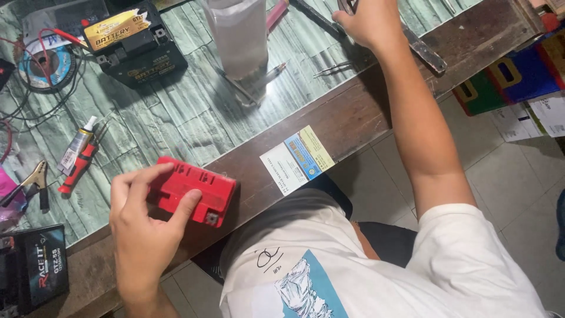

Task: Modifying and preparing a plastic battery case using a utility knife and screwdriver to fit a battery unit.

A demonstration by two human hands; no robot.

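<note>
A red plastic battery case (pixel 194 190) is held at the near edge of the surface (pixel 176 118), where the green stone-patterned covering gives way to a bare brown wooden strip. The left hand (pixel 144 232) is closed loosely around the case's left end: the index finger is laid along the far top rim, the thumb is pressed against the near face, and the remaining fingers (pixel 120 185) are curled at the left end. The right part of the case juts free of the fingers toward the edge of the surface, with a small metal terminal visible at its lower right corner.

The right hand (pixel 368 23) is stretched well away to the far edge of the surface, where it is set on a long dark metal tool (pixel 424 50); its fingers are cut off by the top of the frame, so how far they are closed cannot be told.

A pair of tweezers (pixel 332 68) is seen just near that hand, and a clear plastic container (pixel 238 38) is stood between the two hands. A black battery (pixel 138 50) with a yellow label is placed toward the far left corner, beside a coil of solder (pixel 44 68). A small glue tube (pixel 76 150) and a red-handled screwdriver (pixel 76 171) are laid left of the case. A printed card (pixel 297 159) is rested on the wooden strip to its right.
</note>
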